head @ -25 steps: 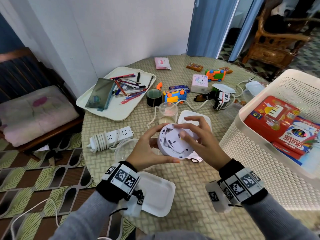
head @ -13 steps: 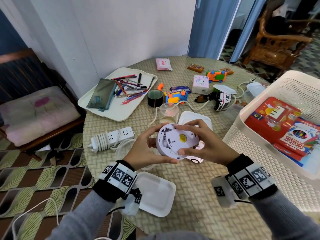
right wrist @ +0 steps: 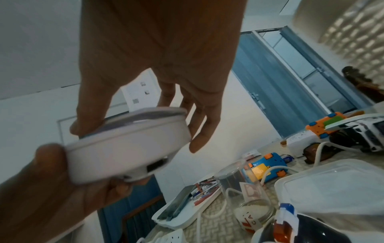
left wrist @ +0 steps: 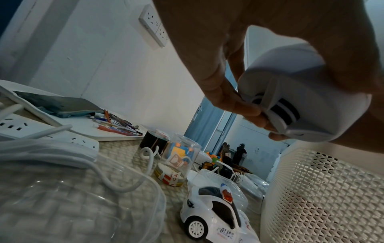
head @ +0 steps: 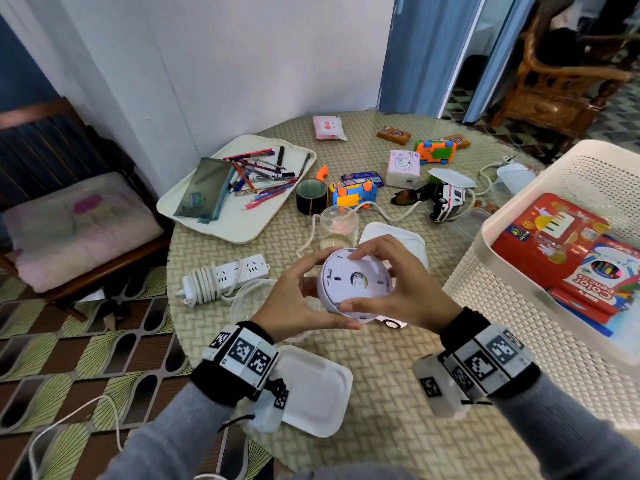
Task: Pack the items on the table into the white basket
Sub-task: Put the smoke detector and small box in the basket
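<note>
Woven tabletop (head: 381, 393) — both hands, perhaps gripping, white disc (head: 353, 284)

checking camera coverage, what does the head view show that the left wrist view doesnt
Only the head view shows the red boxes inside the white basket, plus the right hand. Only the left wrist view shows the wall socket and the white police car in full. Both show the left hand holding the round white device, and the pen tray.

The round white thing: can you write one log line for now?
left hand: holds round white device | right hand: holds it too | white basket: device not in
</note>
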Available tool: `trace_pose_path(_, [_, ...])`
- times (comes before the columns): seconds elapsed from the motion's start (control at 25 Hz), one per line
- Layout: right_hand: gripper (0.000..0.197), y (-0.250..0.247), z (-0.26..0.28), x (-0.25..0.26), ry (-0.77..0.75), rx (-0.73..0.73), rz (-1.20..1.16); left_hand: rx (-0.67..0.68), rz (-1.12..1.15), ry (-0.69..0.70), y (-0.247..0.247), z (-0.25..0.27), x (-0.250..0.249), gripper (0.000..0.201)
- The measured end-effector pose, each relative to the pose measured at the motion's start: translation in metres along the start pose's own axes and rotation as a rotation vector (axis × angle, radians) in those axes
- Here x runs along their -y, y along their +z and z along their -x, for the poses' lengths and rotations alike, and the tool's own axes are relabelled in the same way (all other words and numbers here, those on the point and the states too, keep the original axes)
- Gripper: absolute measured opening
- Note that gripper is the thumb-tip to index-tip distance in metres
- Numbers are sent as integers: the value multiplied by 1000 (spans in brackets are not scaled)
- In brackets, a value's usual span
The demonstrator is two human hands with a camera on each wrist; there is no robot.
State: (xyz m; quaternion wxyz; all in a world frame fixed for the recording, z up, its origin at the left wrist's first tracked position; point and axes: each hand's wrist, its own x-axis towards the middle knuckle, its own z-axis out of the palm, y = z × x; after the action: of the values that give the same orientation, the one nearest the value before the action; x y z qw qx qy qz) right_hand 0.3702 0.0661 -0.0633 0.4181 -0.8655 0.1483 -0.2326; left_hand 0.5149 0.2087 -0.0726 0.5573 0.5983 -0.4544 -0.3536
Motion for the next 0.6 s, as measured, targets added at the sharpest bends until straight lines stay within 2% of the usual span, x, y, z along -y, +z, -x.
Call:
trace_pose_path(0.24, [68,2,-1,-6,-64,-37,61,34,1,14,-1,-5,-5,93])
trace_pose_path(0.48, [66,-5,5,-7,-54,43,61,58,-19,21,-2,-5,-3,96])
trace_pose_path(0.6, [64,-5,8,-7,-59,36,76,64,-46,44,-2,-6,-3,96])
